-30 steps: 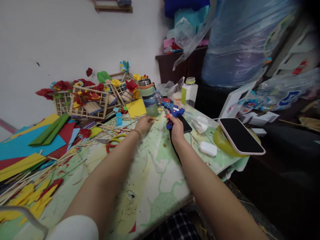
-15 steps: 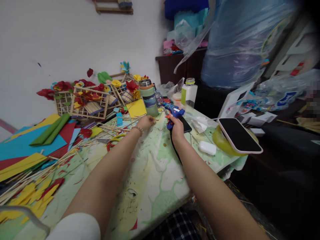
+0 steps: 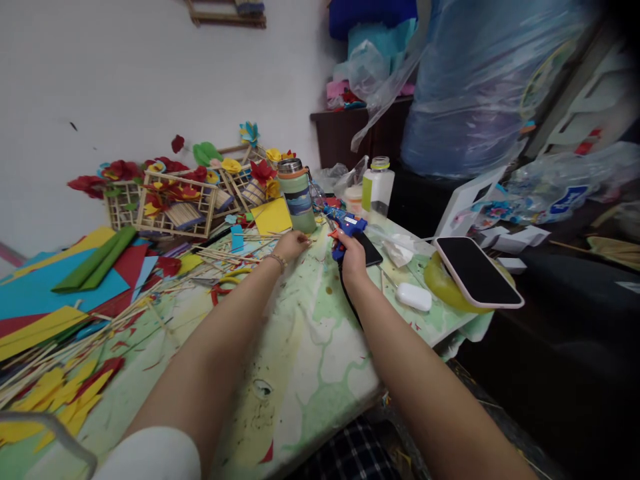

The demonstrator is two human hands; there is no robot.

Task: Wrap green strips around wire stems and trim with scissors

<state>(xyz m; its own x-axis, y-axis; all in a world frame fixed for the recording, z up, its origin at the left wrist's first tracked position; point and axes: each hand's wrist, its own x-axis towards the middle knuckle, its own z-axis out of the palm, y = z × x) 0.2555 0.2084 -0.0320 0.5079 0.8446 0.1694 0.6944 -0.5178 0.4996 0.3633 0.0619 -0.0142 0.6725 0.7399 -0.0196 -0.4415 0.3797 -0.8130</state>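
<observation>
Both forearms [image 3: 400, 343] extend up-frame; the right hand [image 3: 353, 257] is clasped round a blue, pistol-shaped plastic glue gun [image 3: 351, 223] just right of centre; the left hand [image 3: 291, 246] curls left of centre, its grip unclear.

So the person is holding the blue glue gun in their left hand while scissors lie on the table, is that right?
Wrong side: the head view shows the blue glue gun in the right hand. The scissors do lie on the table.

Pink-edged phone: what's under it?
A round yellow object, possibly a tape roll, at the table edge. The phone covers its middle, so whether that's hollow can't be seen.
</observation>
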